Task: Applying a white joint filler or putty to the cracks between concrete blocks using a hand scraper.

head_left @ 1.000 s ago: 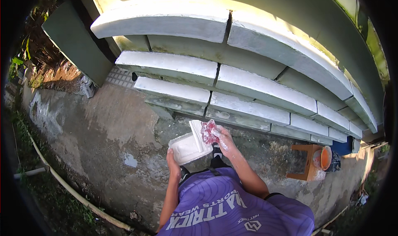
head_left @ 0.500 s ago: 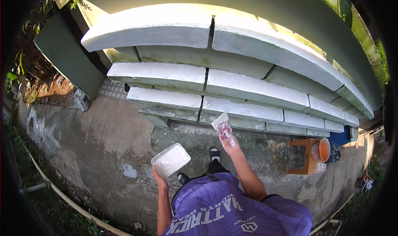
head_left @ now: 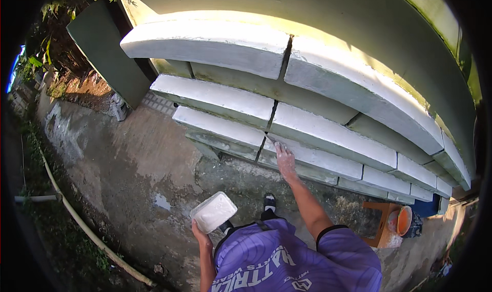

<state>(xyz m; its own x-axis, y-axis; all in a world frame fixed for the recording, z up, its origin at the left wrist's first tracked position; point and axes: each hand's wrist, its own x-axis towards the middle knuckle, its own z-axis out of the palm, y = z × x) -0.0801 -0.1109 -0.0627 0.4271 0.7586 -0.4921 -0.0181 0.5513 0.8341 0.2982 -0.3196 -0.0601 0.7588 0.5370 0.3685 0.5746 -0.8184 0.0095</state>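
My left hand (head_left: 201, 235) holds a rectangular white tray (head_left: 222, 193) by its near left edge, and white paint (head_left: 212, 212) lies in it. My right hand (head_left: 285, 162), smeared with white, reaches forward to the lowest white-topped ledge (head_left: 318, 160). Closed in its fingers is a paintbrush (head_left: 270, 137), seen nearly edge-on and mostly hidden by the hand. Its tip is at the ledge's left end, beside the dark gap (head_left: 263, 144) between two slabs. Whether the bristles touch the surface is hard to tell.
Two more white-topped ledges, the middle (head_left: 328, 128) and upper (head_left: 353, 82), rise behind. An orange stool (head_left: 378, 223) and an orange-lined bucket (head_left: 404, 220) stand at right. A green panel (head_left: 105, 51) leans at left. A pale pipe (head_left: 77, 220) edges the patchy concrete floor (head_left: 133, 164).
My right hand has moved forward with the paintbrush, from in front of the lowest ledge to its left end. The tray stays low in my left hand. The view has tilted and shifted.
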